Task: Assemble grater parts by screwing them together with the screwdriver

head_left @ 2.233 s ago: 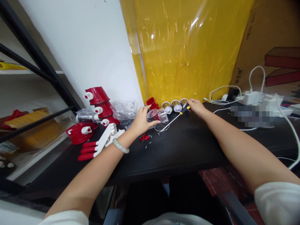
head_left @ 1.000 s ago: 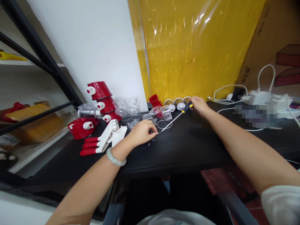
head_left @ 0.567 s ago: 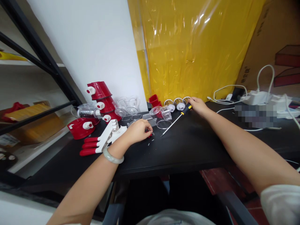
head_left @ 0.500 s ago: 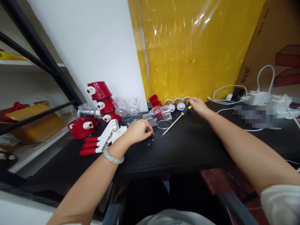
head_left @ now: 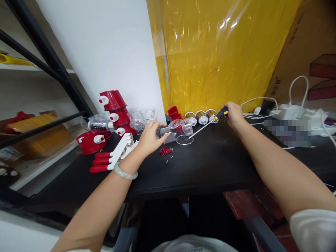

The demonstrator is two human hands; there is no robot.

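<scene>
My left hand (head_left: pixel 152 137) hovers with thumb and fingers apart and nothing between them, left of the small red parts and screws (head_left: pixel 165 151) on the black table (head_left: pixel 210 168). In my right hand (head_left: pixel 233 114) is the handle of a yellow and black screwdriver (head_left: pixel 222 112), whose shaft points down and left toward a clear plastic piece (head_left: pixel 184 139). Behind that piece stand a red part (head_left: pixel 173 112) and several metal drums (head_left: pixel 201 117) with white ends.
On the left are stacked red housings (head_left: pixel 112 100), clear cups (head_left: pixel 144 117) and white cranks with red handles (head_left: pixel 110 162). White cables and chargers (head_left: pixel 286 111) lie at the right. A black-framed shelf (head_left: pixel 31 52) stands far left.
My left hand has risen from the small red parts, moved back and left, and opened, uncovering them. My right hand has moved right with the screwdriver, its tip lifted and further back.
</scene>
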